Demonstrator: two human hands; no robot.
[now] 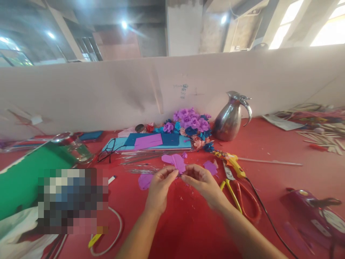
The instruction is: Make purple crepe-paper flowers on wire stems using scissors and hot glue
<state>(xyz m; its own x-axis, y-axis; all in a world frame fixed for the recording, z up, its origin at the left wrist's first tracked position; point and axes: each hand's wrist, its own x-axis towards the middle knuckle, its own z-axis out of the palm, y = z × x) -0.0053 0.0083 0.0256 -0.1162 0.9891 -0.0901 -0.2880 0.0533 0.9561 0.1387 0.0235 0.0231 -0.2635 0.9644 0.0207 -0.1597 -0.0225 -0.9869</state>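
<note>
Between my fingertips, over the middle of the red table, is a purple paper petal piece (178,162). My left hand (165,180) pinches its lower left side. My right hand (201,180) is closed at its lower right, thumb and forefinger pressed together; the exact spot it grips is partly hidden. Loose purple paper petals (145,181) lie left of my left hand, and another purple petal (210,167) rests beyond my right hand. Thin wires (142,168) are spread out behind my left hand. A heap of purple, blue and pink paper flowers (190,124) sits farther back.
To the right lie a yellow glue gun (234,164) with a black cord, scissors with red handles (249,203) and a purple device (318,212). A metal jug (229,118) stands behind. Glasses (110,149), paper sheets (169,139) and a glass jar (77,147) are at left.
</note>
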